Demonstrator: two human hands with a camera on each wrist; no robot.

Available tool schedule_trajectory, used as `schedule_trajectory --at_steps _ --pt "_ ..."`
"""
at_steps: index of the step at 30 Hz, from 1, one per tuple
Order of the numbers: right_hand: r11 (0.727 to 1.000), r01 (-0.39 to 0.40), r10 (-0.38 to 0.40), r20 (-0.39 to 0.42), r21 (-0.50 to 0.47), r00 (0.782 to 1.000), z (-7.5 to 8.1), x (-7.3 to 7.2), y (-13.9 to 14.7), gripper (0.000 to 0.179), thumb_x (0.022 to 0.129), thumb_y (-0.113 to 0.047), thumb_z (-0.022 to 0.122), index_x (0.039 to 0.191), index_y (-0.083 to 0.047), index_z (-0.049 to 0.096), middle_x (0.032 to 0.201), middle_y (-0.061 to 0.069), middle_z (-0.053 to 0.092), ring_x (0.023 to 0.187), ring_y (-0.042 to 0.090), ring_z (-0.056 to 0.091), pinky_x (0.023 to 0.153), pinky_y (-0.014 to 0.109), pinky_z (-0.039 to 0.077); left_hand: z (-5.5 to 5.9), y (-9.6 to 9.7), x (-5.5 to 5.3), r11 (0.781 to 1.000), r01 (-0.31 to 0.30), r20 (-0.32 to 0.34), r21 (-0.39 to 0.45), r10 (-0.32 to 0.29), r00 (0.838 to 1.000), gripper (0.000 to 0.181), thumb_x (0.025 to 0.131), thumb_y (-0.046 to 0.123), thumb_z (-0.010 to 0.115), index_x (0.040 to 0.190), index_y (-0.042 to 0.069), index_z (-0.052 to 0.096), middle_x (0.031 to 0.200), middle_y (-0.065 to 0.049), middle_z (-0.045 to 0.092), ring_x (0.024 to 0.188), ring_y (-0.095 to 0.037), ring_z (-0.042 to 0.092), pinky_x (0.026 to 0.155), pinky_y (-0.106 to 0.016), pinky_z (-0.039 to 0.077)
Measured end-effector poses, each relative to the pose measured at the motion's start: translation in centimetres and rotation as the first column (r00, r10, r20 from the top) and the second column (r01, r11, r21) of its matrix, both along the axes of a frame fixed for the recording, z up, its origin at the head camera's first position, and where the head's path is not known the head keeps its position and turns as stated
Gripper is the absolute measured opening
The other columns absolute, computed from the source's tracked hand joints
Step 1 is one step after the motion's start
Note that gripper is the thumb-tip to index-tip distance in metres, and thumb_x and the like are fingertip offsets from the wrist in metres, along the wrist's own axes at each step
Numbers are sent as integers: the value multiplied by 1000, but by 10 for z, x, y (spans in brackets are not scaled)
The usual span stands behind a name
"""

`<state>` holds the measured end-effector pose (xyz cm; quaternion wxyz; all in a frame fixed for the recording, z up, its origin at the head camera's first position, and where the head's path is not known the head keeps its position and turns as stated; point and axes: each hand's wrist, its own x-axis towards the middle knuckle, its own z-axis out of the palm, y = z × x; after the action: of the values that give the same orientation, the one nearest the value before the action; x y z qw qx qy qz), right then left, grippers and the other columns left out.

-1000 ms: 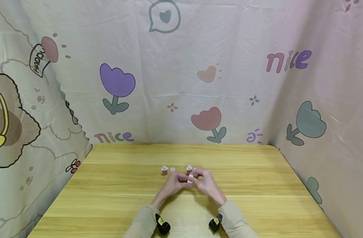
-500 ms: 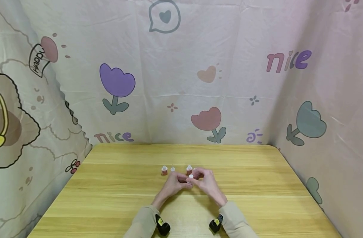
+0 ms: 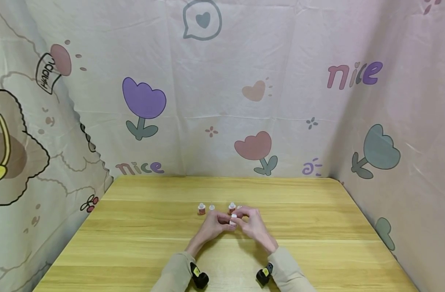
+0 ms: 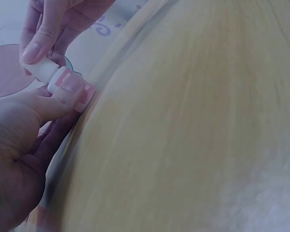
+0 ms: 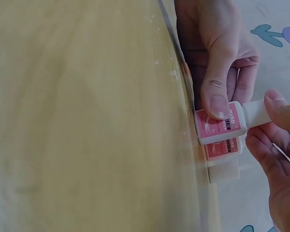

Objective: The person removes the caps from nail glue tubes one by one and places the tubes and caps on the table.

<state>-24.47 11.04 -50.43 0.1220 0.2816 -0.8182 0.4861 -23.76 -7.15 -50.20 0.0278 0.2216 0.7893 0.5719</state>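
My left hand holds a small white bottle with a pink label close over the table, thumb across the label. At its neck sits a white cap, which my right hand pinches between thumb and fingers. In the left wrist view the same bottle is tilted, the left thumb partly covering its label. Just beyond the hands in the head view stands a second such bottle with its white nozzle bare. A loose white cap stands beside that bottle, partly hidden by the right hand in the head view.
Further left on the wooden table stand a third bottle, also with a bare nozzle, and another loose white cap. A printed curtain hangs behind the table's far edge and along both sides.
My right thumb and fingers shift slightly around the cap, the thumb dipping and rising back. The left hand and the bottle stay in place, as do the other bottles and caps.
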Motion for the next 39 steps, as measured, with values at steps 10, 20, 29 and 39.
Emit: schedule_trajectory --at_steps 10,20,29,39 --pt "995 66 -57 129 -71 990 -1 0 -1 8 83 -3 80 85 -1 73 86 17 76 72 15 69 73 24 57 -1 0 -1 1000 -6 -11 -10 6 1000 15 81 -1 80 96 0 79 90 -19 78 82 -21 73 74 -20 54" --pt "994 74 -71 46 -75 996 -1 1 -1 7 83 -4 81 81 -4 74 80 8 77 69 7 67 68 20 55 -1 2 -1 1000 -14 -11 -19 14 1000 19 80 -1 80 99 0 79 92 -20 78 84 -24 73 73 -18 53" --pt "997 3 -1 27 -83 1000 -1 1 1 3 86 -4 77 85 -3 74 87 10 77 77 17 70 75 26 58 -1 0 -1 1000 -2 -14 -13 2 1000 18 81 -1 80 99 -1 78 92 -19 78 84 -23 74 73 -17 53" --pt "996 74 -68 113 -54 991 3 2 2 11 81 -12 84 81 -9 73 77 6 75 68 -1 62 71 20 55 -2 1 -1 1000 7 -16 -9 -7 1000 16 80 -2 80 96 -1 79 90 -21 77 80 -22 73 70 -16 52"
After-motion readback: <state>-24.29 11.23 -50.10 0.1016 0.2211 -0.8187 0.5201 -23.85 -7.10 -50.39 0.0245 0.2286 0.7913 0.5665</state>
